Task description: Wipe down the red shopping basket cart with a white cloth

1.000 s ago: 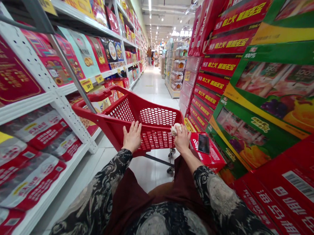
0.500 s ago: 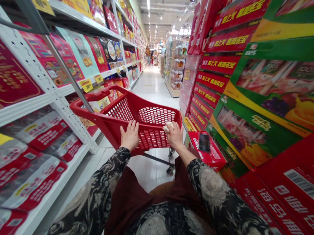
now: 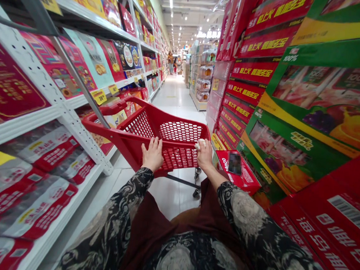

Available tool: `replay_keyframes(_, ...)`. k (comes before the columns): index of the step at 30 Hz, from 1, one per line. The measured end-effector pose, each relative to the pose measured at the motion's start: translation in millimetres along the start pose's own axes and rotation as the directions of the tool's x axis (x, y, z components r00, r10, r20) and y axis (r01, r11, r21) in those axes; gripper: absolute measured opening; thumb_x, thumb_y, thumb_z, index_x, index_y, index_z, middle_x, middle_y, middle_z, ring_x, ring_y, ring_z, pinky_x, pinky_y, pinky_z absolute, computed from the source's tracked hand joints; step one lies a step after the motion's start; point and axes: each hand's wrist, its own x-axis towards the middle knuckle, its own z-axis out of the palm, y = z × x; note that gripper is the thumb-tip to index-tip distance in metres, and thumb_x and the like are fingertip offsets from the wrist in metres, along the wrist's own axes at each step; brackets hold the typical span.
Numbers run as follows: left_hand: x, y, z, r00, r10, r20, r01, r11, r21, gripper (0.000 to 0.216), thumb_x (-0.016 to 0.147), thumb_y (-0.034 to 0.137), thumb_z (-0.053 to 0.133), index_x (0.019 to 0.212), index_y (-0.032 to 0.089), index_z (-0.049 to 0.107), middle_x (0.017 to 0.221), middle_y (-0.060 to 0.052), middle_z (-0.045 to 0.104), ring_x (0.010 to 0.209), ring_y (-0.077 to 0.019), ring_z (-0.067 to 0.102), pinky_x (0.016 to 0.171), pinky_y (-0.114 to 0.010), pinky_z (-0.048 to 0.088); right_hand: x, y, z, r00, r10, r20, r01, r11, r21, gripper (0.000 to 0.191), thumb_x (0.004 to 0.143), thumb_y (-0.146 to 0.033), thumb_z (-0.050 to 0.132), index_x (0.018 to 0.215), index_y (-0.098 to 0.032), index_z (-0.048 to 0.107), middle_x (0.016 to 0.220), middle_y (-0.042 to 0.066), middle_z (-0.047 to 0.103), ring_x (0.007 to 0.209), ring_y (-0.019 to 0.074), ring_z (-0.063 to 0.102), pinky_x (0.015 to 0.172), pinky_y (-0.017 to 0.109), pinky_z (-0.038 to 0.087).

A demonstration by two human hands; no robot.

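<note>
A red plastic shopping cart [image 3: 130,144] stands sideways in front of me, its handle end at the left. My left hand [image 3: 153,153] lies on the cart's near side with the fingers stretched over the rim. Farther right, my right hand [image 3: 205,155] is closed around a crumpled white tissue [image 3: 200,144], close by the cart's right end. The basket looks bare inside where its mesh shows. Part of the tissue is hidden by my fingers.
White shelving [image 3: 55,114] with packaged foods lines the left. Stacked red drink cartons [image 3: 249,70] and green juice boxes [image 3: 291,130] rise at the right. A dark blurred item lies on a low red box [image 3: 244,180]. The aisle [image 3: 172,89] runs ahead, with people far off.
Both hands have shifted slightly to the right, the right one still with the tissue. The cart has moved a little to the right as well.
</note>
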Motion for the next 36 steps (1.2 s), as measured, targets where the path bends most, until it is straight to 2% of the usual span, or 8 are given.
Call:
replay_keyframes(6,3.4,2.8,-0.1,1.0,0.002,0.026,-0.002,1.0,-0.011,0.073,0.076,0.022,0.045,0.146,0.013,0.024,0.155,-0.013,0.017,0.144,-0.0291,0.011,0.109,-0.064,0.015,9.9,2.3,-3.5,1.0,-0.011,0.012,0.011,1.0,0.024,0.044,0.086,-0.01,0.041,0.127,-0.014,0.055,0.142,0.015,0.042,0.133,0.0256,0.035,0.11,0.048,0.029)
replay_keyframes(14,2.1,4.5,-1.7,0.999,-0.007,0.037,0.007,1.0,0.01,0.071,0.078,0.021,0.042,0.146,0.012,0.024,0.155,-0.012,0.017,0.143,-0.0286,0.012,0.109,-0.064,0.015,10.3,-50.2,3.0,0.952,-0.274,0.138,0.268,0.962,0.058,0.044,0.087,-0.01,0.043,0.129,-0.017,0.053,0.142,0.013,0.044,0.134,0.023,0.035,0.112,0.043,0.026)
replay_keyframes(17,1.7,1.2,0.5,1.0,0.01,0.018,-0.01,1.0,0.021,0.071,0.078,0.02,0.042,0.146,0.014,0.024,0.155,-0.012,0.017,0.144,-0.0283,0.012,0.11,-0.064,0.013,10.9,-40.1,-2.2,0.954,-0.269,0.134,0.265,0.963,0.046,0.046,0.086,-0.008,0.042,0.129,-0.017,0.053,0.143,0.013,0.043,0.135,0.0229,0.034,0.112,0.043,0.026)
replay_keyframes(22,1.7,2.4,0.6,1.0,-0.005,0.022,0.005,1.0,0.015,0.072,0.077,0.02,0.044,0.146,0.015,0.024,0.155,-0.012,0.017,0.144,-0.0284,0.011,0.11,-0.064,0.013,9.0,9.3,-14.1,0.998,-0.06,0.029,0.06,0.998,0.0,0.045,0.084,-0.009,0.042,0.127,-0.013,0.055,0.142,0.015,0.043,0.133,0.0247,0.035,0.11,0.043,0.028)
replay_keyframes(24,2.4,5.0,-0.7,0.999,-0.014,0.031,0.014,1.0,0.004,0.071,0.078,0.02,0.044,0.146,0.015,0.024,0.155,-0.012,0.018,0.144,-0.0284,0.012,0.11,-0.063,0.014,9.0,16.0,-14.4,1.0,-0.029,0.01,0.029,1.0,-0.003,0.046,0.083,-0.008,0.041,0.127,-0.012,0.055,0.141,0.015,0.044,0.133,0.0247,0.036,0.11,0.042,0.03)
replay_keyframes(27,3.7,8.5,-1.6,0.999,-0.015,0.038,0.015,1.0,0.003,0.069,0.079,0.021,0.042,0.146,0.014,0.025,0.155,-0.012,0.018,0.144,-0.0284,0.012,0.11,-0.063,0.015,10.0,1.7,-8.1,0.996,-0.083,0.026,0.082,0.996,0.014,0.046,0.083,-0.006,0.042,0.126,-0.012,0.055,0.141,0.015,0.045,0.133,0.0243,0.036,0.111,0.042,0.028)
replay_keyframes(32,3.1,10.0,-2.0,0.998,-0.016,0.054,0.014,0.999,0.044,0.069,0.08,0.021,0.04,0.146,0.012,0.023,0.156,-0.01,0.015,0.144,-0.027,0.011,0.11,-0.063,0.016,10.8,-35.0,7.2,0.957,-0.282,0.069,0.274,0.956,0.103,0.046,0.081,-0.005,0.046,0.125,-0.015,0.056,0.14,0.014,0.046,0.132,0.0237,0.038,0.112,0.043,0.027)
replay_keyframes(36,1.3,9.8,-4.5,0.998,-0.002,0.059,-0.001,0.998,0.055,0.068,0.081,0.019,0.037,0.146,0.011,0.022,0.156,-0.01,0.015,0.144,-0.0271,0.012,0.11,-0.063,0.017,11.9,-21.9,7.6,0.962,-0.272,0.015,0.268,0.955,0.123,0.047,0.081,-0.004,0.045,0.124,-0.015,0.057,0.141,0.014,0.045,0.133,0.0245,0.036,0.112,0.045,0.027)
